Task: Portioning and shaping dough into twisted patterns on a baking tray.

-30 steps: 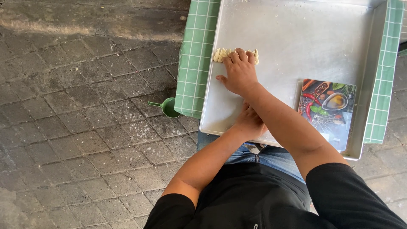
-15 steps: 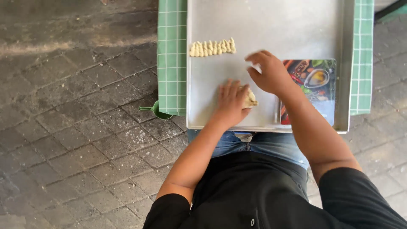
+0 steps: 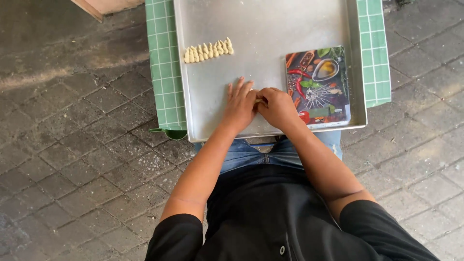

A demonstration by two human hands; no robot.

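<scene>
Soft even daylight, sharp, faint shadows

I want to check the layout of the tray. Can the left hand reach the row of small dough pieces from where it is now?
Probably yes. The left hand lies on the metal tray, and the row of dough pieces sits farther up on the same tray. Only bare metal lies between them, so nothing blocks the way.

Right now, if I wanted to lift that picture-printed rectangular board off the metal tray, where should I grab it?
Probably the picture-printed board by its far short edge, coming from the tray's open middle. It lies flat; its right and near edges sit close to the tray's rim, and the right hand crowds its near left corner.
</scene>
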